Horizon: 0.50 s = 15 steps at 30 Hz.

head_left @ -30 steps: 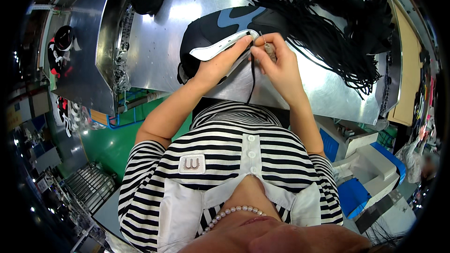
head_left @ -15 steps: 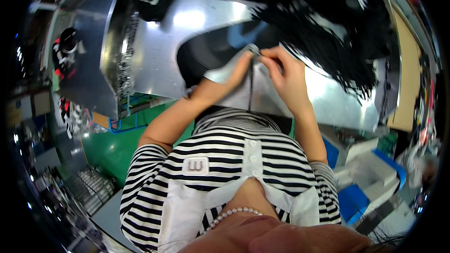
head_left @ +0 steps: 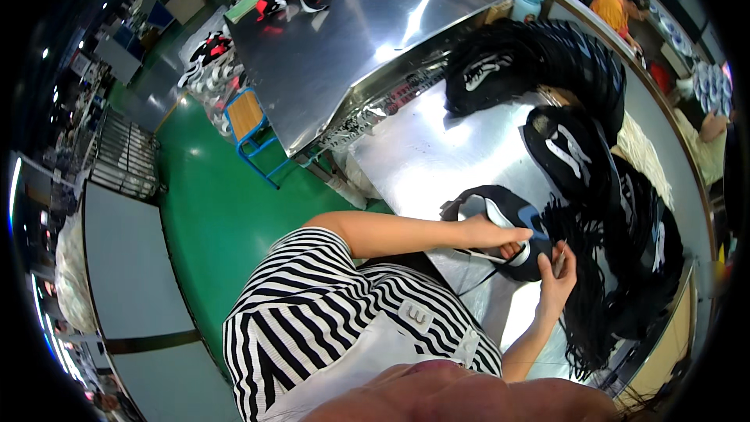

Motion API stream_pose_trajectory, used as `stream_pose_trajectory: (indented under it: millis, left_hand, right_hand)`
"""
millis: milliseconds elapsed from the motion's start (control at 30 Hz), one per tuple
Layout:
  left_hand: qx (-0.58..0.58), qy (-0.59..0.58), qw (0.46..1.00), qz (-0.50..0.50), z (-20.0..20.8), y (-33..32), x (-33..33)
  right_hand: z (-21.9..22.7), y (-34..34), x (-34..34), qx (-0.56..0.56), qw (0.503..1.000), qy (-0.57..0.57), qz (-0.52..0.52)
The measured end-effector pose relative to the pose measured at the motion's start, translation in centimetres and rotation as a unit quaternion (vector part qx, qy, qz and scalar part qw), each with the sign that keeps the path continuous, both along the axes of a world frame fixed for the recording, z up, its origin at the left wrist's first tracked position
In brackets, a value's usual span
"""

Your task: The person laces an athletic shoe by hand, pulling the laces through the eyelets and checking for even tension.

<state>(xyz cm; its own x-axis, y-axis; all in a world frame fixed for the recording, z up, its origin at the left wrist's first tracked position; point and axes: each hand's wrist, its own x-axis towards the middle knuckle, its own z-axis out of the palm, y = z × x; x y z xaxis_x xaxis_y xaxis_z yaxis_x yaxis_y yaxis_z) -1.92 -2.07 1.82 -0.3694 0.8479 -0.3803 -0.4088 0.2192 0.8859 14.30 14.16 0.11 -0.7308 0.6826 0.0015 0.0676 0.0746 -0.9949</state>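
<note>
From afar, I see a black lace [head_left: 478, 284] hanging by the shoe [head_left: 509, 202] over the table [head_left: 414, 180]. The left hand [head_left: 491, 233] holds the shoe; I can't tell the right hand [head_left: 555, 275]'s grip, or what's done or left.

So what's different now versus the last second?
View swung toward the person's left: side table and stool show more fully; the shoe sits lower and farther right in the picture. Right hand has moved slightly away from the left hand; can't tell whether it holds anything. Unchanged: left hand gripping the shoe.
</note>
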Motion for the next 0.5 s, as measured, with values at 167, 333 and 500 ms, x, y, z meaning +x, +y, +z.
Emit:
stream_pose_trajectory:
  millis: [167, 333, 500]
  left_hand:
    - [-0.135, 0.471, 0.864, -0.113, 1.3, 1.3, -2.8]
    - [0.107, 0.495, 0.843, -0.179, 0.8, -1.6, -4.2]
    - [0.073, 0.644, 0.754, -0.107, 0.1, -0.1, -3.0]
  right_hand:
    - [-0.7, 0.7, 0.3, -0.058, 0.996, -0.012, -0.066]
    - [-1.4, 2.0, -2.2, 0.011, 0.989, -0.096, -0.109]
    - [-0.9, 1.3, 0.2, -0.105, 0.988, 0.010, -0.113]
